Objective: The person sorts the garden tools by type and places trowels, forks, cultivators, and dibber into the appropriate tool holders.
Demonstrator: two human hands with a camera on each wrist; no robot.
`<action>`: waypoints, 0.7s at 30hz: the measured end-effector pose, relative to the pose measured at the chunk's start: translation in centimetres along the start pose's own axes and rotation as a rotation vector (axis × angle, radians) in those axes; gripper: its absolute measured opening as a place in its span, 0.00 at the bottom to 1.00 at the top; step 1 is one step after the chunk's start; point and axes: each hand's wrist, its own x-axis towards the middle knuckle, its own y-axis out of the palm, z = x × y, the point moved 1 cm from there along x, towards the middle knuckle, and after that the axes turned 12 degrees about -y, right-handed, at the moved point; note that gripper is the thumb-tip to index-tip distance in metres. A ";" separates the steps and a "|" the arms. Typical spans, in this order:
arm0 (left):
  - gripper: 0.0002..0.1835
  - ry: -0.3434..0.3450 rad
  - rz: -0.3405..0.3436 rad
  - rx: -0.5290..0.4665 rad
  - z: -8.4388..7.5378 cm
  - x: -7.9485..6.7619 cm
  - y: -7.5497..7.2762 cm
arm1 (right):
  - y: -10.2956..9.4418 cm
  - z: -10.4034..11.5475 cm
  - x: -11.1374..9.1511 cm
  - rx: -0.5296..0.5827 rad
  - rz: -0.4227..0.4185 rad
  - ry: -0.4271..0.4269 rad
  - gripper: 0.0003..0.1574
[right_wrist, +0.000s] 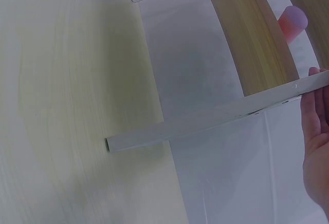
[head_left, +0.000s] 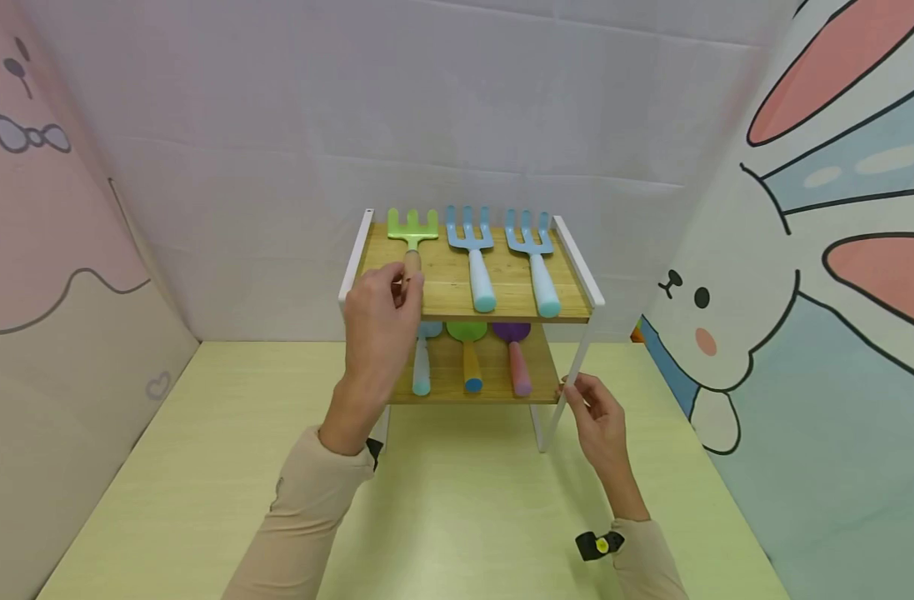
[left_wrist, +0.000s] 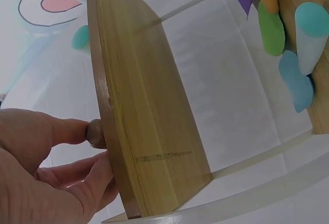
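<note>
My left hand point(head_left: 385, 321) pinches the wooden handle of a green hand rake point(head_left: 412, 237), which lies at the left of the two-tier shelf's top board point(head_left: 442, 283). From the left wrist view, the thumb and fingers are at the handle's end point(left_wrist: 95, 134), right by the board's edge. Beside the rake lie two light-blue hand forks point(head_left: 481, 275) point(head_left: 542, 279), tines toward the back. My right hand point(head_left: 601, 421) grips the shelf's white front right leg point(head_left: 576, 358) at lower-board height, fingertips against it in the right wrist view.
On the lower board point(head_left: 486, 398) lie a blue tool with a pale handle point(head_left: 422, 367), a green trowel with a yellow handle point(head_left: 471, 362) and a purple one with a pink handle point(head_left: 520, 367). The shelf stands on a pale yellow table point(head_left: 262, 433). Cartoon-printed cloth point(head_left: 839, 400) hangs at the sides.
</note>
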 end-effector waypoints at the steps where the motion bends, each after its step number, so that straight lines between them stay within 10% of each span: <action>1: 0.11 0.001 -0.007 0.009 0.0 0.0 0.1 | 0.0 0.0 0.0 0.000 0.001 -0.001 0.09; 21: 0.19 -0.052 0.032 -0.038 0.6 -0.7 0.4 | -0.2 -0.3 0.0 -0.001 0.020 -0.020 0.08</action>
